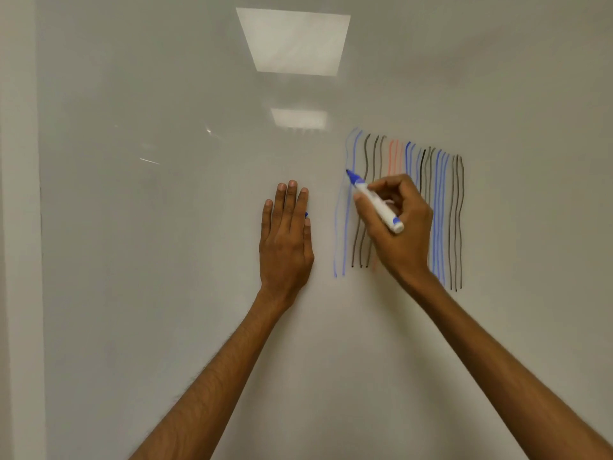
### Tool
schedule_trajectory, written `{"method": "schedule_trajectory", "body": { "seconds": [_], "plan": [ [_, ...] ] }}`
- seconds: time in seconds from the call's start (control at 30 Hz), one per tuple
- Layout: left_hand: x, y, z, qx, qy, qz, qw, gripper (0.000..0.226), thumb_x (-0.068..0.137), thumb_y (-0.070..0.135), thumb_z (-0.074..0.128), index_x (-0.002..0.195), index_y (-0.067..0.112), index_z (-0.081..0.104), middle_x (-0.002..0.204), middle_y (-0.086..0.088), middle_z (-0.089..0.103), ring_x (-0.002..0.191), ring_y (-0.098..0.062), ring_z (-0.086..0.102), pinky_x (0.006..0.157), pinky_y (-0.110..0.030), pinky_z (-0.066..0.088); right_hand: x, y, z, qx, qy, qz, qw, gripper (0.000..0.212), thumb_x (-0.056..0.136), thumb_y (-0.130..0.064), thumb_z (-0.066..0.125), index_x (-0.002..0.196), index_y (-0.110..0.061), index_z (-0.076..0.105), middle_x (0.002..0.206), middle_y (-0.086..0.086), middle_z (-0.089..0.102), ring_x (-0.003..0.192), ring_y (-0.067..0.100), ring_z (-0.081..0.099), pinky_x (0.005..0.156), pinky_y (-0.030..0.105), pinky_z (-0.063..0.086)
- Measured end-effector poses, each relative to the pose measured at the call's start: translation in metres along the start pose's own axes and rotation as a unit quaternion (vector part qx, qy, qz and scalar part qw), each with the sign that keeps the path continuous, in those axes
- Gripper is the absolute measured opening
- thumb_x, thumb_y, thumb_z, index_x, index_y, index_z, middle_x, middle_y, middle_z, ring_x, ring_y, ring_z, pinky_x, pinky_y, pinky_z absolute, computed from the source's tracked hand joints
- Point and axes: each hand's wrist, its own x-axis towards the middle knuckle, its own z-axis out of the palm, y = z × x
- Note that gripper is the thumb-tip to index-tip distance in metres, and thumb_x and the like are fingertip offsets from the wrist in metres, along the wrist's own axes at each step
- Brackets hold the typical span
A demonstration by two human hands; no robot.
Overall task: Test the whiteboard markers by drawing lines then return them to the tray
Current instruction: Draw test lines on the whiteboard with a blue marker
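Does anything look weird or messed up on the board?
The leftmost blue line, beside the blue marker in the right hand, looks much paler than the others, and the orange lines are faint too. Nothing is spilled or broken.

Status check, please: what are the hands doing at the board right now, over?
Left hand flat on whiteboard, fingers straight. Right hand grips blue marker, tip at leftmost blue lines. Nothing blocking the stroke.

No legible text or labels.
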Motion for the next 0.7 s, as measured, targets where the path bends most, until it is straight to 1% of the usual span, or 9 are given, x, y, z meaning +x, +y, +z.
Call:
{"method": "schedule_trajectory", "body": {
  "seconds": [0.03,0.07,0.17,0.23,0.33,0.37,0.5,0.63,0.7],
  "plan": [
    [0.000,0.000,0.000,0.002,0.000,0.000,1.000,0.050,0.104,0.009,0.042,0.152,0.005,0.032,0.160,-0.012,0.027,0.151,-0.024,0.017,0.124,-0.043,0.014,0.012,-0.001,0.002,0.004,0.011,-0.002,1.000,0.024,0.088,-0.018,0.075,0.097,-0.001,0.062,0.087,0.003,0.066,0.071,0.010,0.063,0.059,0.022,0.051],
    [0.000,0.000,0.000,0.005,0.000,0.000,1.000,0.049,0.104,0.009,0.042,0.152,0.005,0.032,0.160,-0.012,0.027,0.151,-0.024,0.017,0.124,-0.043,0.015,0.024,-0.002,0.004,0.011,0.019,-0.002,1.000,0.025,0.089,-0.020,0.075,0.099,-0.001,0.063,0.089,0.002,0.067,0.074,0.011,0.065,0.061,0.024,0.053],
    [0.000,-0.001,0.001,0.010,0.001,0.002,1.000,0.048,0.104,0.009,0.040,0.151,0.004,0.033,0.160,-0.012,0.028,0.151,-0.024,0.018,0.124,-0.044,0.016,0.054,-0.002,0.008,0.034,0.031,0.011,0.999,0.025,0.090,-0.024,0.074,0.100,-0.003,0.065,0.092,0.003,0.070,0.074,0.017,0.068,0.058,0.033,0.057],
    [0.000,-0.002,0.001,0.011,0.000,0.003,1.000,0.048,0.104,0.010,0.040,0.152,0.005,0.033,0.160,-0.012,0.028,0.151,-0.024,0.018,0.124,-0.044,0.016,0.066,0.000,0.011,0.051,0.040,0.025,0.998,0.023,0.090,-0.021,0.073,0.097,0.000,0.065,0.091,0.004,0.070,0.068,0.016,0.067,0.052,0.031,0.056],
    [-0.001,-0.002,0.002,0.009,0.000,0.000,1.000,0.049,0.104,0.010,0.040,0.152,0.005,0.032,0.160,-0.012,0.028,0.151,-0.024,0.018,0.124,-0.043,0.015,0.075,0.004,0.016,0.058,0.037,0.034,0.997,0.022,0.089,-0.018,0.073,0.094,0.002,0.066,0.091,0.005,0.070,0.067,0.013,0.065,0.050,0.023,0.052],
    [-0.001,-0.003,0.002,0.009,0.000,0.000,1.000,0.049,0.104,0.010,0.040,0.152,0.005,0.032,0.160,-0.012,0.027,0.151,-0.024,0.018,0.124,-0.043,0.014,0.075,0.005,0.017,0.063,0.035,0.037,0.997,0.022,0.089,-0.018,0.074,0.094,0.002,0.066,0.090,0.005,0.069,0.067,0.013,0.065,0.050,0.022,0.052],
    [-0.001,-0.003,0.002,0.008,0.001,0.005,1.000,0.049,0.104,0.010,0.040,0.152,0.004,0.031,0.160,-0.013,0.027,0.151,-0.026,0.018,0.124,-0.042,0.013,0.076,0.007,0.016,0.090,0.026,0.047,0.995,0.021,0.088,-0.016,0.075,0.093,0.001,0.066,0.089,0.007,0.069,0.068,0.019,0.067,0.049,0.028,0.055],
    [-0.002,-0.003,0.002,0.008,0.003,0.010,1.000,0.048,0.105,0.009,0.039,0.151,0.002,0.032,0.160,-0.014,0.028,0.151,-0.026,0.019,0.124,-0.042,0.013,0.068,0.006,0.016,0.092,-0.006,0.040,0.995,0.021,0.087,-0.014,0.075,0.091,0.004,0.066,0.087,0.014,0.068,0.068,0.023,0.067,0.047,0.028,0.054],
    [-0.002,-0.004,0.002,0.009,0.005,0.012,1.000,0.048,0.105,0.009,0.039,0.151,0.001,0.032,0.159,-0.014,0.029,0.151,-0.026,0.020,0.124,-0.042,0.014,0.059,0.007,0.016,0.089,-0.019,0.035,0.995,0.021,0.086,-0.012,0.076,0.089,0.005,0.065,0.086,0.013,0.068,0.067,0.020,0.066,0.046,0.026,0.052]
  ]
}}
